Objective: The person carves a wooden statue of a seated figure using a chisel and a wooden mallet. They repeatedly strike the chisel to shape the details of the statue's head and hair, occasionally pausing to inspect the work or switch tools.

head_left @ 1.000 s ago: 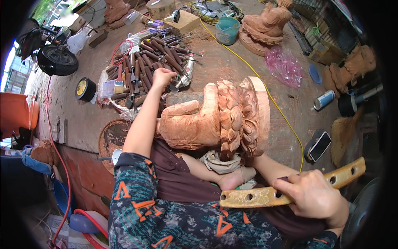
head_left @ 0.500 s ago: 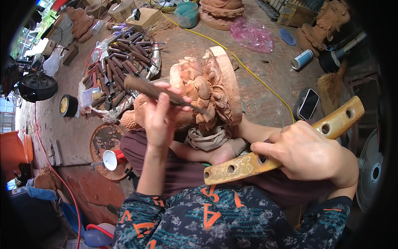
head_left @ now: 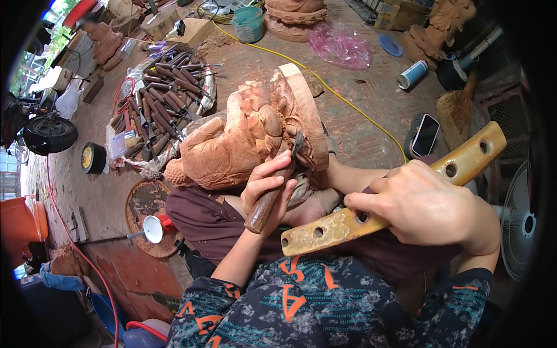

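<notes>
A reddish-brown wood carving (head_left: 223, 148) lies on its side by my lap, its pale flat base to the right and its knobbly rounded end to the left. My left hand (head_left: 268, 188) is closed round the wooden handle of a carving chisel (head_left: 271, 200). The chisel's dark metal end points up and away, against or very near the carving beside its base. My right hand (head_left: 426, 203) grips a long yellowish bar with round holes (head_left: 325, 235), used edge unknown, held slantwise over my right thigh. A bunched beige cloth (head_left: 301, 194) sits under the carving.
Many-handled carving tools (head_left: 162, 104) lie heaped on a cloth at the left. A round tray (head_left: 145, 203) of shavings holds a red-and-white lamp (head_left: 154, 229). Yellow cord (head_left: 348, 101) crosses the floor. A phone (head_left: 425, 136), spray can (head_left: 412, 75) and fan (head_left: 518, 220) stand right.
My left hand has come down and right, and the chisel has swung so its handle points toward me. The carving's left part is uncovered. My right hand keeps the bar almost where it was.
</notes>
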### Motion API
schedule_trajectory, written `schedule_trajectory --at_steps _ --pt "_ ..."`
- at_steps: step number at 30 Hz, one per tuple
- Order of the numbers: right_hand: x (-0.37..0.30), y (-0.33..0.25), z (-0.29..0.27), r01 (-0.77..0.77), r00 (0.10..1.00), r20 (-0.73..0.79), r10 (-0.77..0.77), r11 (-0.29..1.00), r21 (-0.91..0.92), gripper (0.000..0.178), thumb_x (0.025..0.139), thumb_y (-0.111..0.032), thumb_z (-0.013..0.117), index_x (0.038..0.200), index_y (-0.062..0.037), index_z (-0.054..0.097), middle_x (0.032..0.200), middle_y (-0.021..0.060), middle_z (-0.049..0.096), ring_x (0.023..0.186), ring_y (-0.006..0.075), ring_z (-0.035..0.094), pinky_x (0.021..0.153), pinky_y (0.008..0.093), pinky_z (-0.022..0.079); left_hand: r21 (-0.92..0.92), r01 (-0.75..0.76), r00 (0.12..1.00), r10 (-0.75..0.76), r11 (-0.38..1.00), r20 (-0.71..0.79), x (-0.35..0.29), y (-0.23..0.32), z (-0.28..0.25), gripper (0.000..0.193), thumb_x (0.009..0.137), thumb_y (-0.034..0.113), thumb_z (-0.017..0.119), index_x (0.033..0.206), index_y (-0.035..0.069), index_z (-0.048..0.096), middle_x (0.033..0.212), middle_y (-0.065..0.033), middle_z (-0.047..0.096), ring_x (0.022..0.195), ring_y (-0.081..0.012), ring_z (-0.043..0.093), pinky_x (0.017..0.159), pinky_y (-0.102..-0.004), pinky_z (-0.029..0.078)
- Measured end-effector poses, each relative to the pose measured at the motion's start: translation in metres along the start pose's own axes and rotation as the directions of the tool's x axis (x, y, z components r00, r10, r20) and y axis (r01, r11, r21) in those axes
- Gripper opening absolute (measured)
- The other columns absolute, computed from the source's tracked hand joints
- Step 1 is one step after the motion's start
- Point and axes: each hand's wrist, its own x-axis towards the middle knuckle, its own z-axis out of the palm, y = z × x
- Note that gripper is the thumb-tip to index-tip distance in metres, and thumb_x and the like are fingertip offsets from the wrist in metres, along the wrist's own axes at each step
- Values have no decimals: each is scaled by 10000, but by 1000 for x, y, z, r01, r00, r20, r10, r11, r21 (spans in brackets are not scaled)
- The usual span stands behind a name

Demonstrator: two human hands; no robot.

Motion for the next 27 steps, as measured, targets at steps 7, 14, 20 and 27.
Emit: schedule_trajectory --at_steps 7,14,20,27 --pt "0 0 -1 19 1000 -15 -18 1000 18 452 667 -69 656 1112 -88 577 832 110 647 726 311 663 596 413 507 27 -16 1000 16 1000 8 1 -2 -1 265 789 -31 717 978 37 545 1101 -223 625 1082 -377 615 932 -461 505" --pt "2 0 -3 -27 997 66 27 1000 -4 472 662 -72 660 1126 -91 575 853 113 649 761 313 666 604 415 504 75 -107 994 104 991 40 3 -3 1 233 781 -27 725 958 25 583 1092 -217 626 1053 -386 627 896 -451 526" --pt "3 -3 9 107 984 -130 -121 989 -106 364 707 -131 634 1069 -144 599 718 66 568 642 258 623 543 375 487 85 -155 988 154 984 24 -4 -8 5 208 758 -39 733 924 11 618 1083 -213 625 1035 -389 632 877 -451 535" --pt "3 -30 18 -111 722 -530 -445 681 -724 226 707 -147 594 926 -201 572 580 -23 317 471 80 351 440 223 255 70 -145 986 139 987 92 -1 -7 7 257 788 -66 699 980 27 554 1092 -220 593 1068 -393 609 906 -495 515"
